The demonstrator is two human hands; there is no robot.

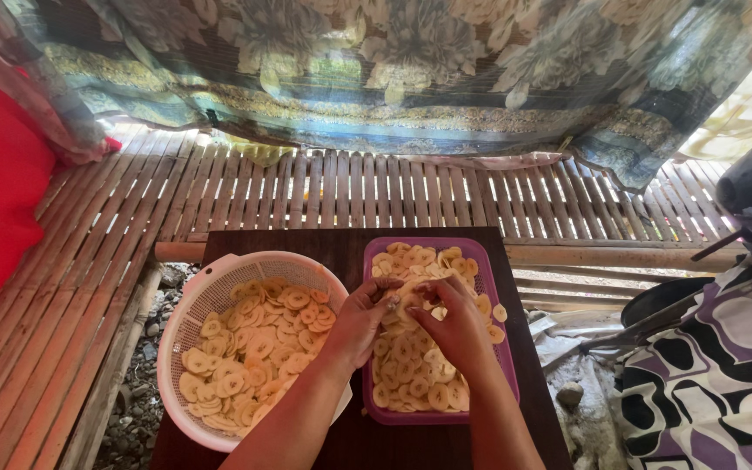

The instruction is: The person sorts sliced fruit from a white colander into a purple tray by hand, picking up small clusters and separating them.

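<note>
1. My left grip (363,318) and right grip (454,326) meet over the purple tray (505,348), so the banana slices (411,365) under them are covered.
2. The white colander (186,322) sits just left of the tray and nearly touches it; I see almost no gap between them.
3. A bare strip of dark table (280,242) lies beyond both.
4. The bamboo slat floor (350,187) behind is open up to the hanging patterned cloth (393,70).
</note>
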